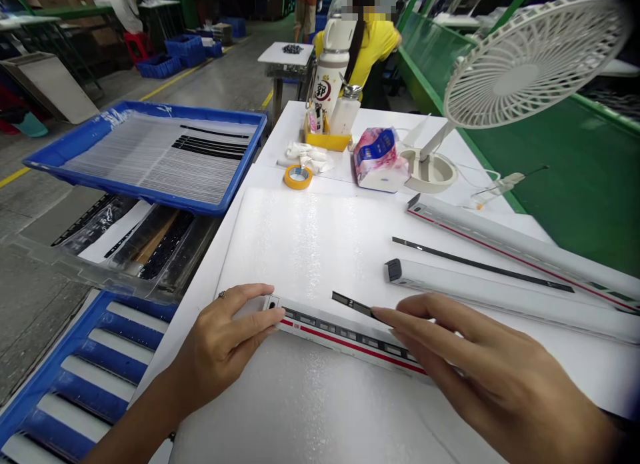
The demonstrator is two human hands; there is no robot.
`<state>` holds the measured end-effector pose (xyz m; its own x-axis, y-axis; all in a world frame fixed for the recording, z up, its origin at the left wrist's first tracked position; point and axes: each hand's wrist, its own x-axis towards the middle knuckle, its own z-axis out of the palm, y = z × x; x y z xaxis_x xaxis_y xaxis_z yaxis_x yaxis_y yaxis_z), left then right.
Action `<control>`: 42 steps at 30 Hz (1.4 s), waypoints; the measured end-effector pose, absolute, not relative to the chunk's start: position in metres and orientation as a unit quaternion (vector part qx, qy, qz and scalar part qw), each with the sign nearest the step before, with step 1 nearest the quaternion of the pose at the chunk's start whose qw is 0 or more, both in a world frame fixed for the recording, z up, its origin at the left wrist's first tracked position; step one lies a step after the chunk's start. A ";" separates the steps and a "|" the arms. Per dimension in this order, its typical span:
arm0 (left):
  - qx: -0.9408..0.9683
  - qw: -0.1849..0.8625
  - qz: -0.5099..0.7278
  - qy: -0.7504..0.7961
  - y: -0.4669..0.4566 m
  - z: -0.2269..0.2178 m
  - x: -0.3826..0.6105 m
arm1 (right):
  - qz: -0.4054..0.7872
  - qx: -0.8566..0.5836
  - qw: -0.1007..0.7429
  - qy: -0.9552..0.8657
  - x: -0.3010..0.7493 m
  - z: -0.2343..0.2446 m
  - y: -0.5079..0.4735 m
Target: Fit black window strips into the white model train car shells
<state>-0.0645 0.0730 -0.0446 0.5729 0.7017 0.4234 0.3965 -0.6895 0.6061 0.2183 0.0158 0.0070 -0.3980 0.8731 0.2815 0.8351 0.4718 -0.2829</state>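
Note:
A white model train car (327,332) with a red stripe and dark windows lies slantwise on the white foam sheet (280,237). My left hand (220,337) grips its left end between thumb and fingers. Between the thumb and fingers of my right hand (480,364) is a narrow dark strip (349,303), held just above the car, its far part hidden by the hand. That hand also covers the car's right end. To the right lie a similar dark strip (480,263) and two more train car bodies, one farther back (500,247) and one nearer (480,292).
A roll of orange tape (287,179), a tissue pack (383,177) and a white fan (453,121) stand farther back. At left are a blue tray (245,164) of strips, a see-through bin (173,287) and blue-and-white slats (95,374). A person in yellow (377,41) sits beyond.

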 end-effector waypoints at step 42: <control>0.084 0.806 0.413 0.415 -0.064 -0.025 0.155 | 0.319 -0.693 0.404 -0.505 0.279 -0.018 -0.106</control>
<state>0.1546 -0.0637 -0.0253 0.3133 0.7359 -0.6002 -0.5964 0.6444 0.4787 0.2793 -0.1059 -0.0177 0.2874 0.9572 -0.0352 0.4423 -0.1652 -0.8815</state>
